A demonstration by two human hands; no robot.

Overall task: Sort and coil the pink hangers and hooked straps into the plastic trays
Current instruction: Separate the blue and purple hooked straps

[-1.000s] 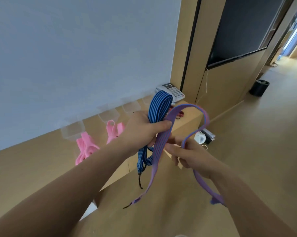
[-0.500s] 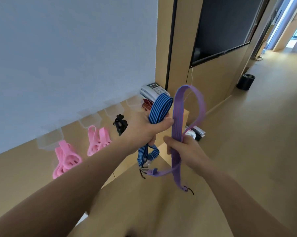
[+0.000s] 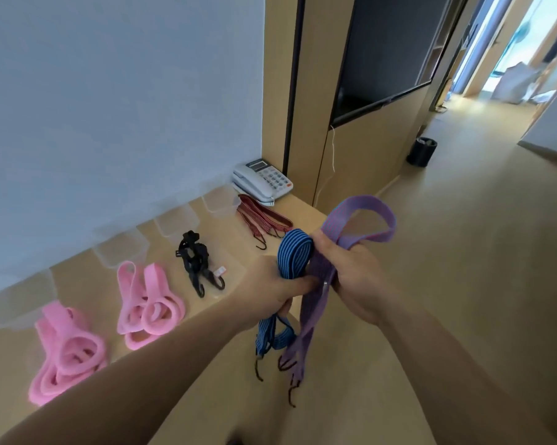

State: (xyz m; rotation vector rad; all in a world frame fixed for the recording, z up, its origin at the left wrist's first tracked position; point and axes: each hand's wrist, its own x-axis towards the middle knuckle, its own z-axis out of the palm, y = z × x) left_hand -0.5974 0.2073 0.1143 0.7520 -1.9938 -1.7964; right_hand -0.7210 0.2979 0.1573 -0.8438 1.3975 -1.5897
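blue strap [image 3: 295,256], folded into a thick bundle, sits in the left hand [image 3: 270,293], whose fingers and thumb curl round its middle. its bend sticks up above the fist and its tails hang below, ending in dark hooks [image 3: 258,372]. purple strap [image 3: 362,216] is gripped by the right hand [image 3: 357,277], fingers wrapped round it. a wide loop stands above that hand, and the rest drops beside the blue tails with its own hooks at the bottom. the two hands are side by side, touching or nearly so, held in the air off the front edge of a wooden ledge [image 3: 235,268].

on the ledge, against a pale wall [image 3: 126,91], stands a row of clear trays [image 3: 176,220]. they are blurred, and what they hold cannot be told. in front of them, loose on the wood and outside the trays, lie the other things. one heap of pink hangers [image 3: 68,351] is nearest the person, with a second heap [image 3: 149,300] just beyond. next comes a bunched black strap [image 3: 195,261] with two hooks, then a folded red strap [image 3: 264,220] near the far end. a white phone [image 3: 262,181] sits just beside the red strap. a dark screen [image 3: 386,49] hangs on the wooden panel to the right, and a black bin [image 3: 422,151] stands on the floor [image 3: 479,252] further off.
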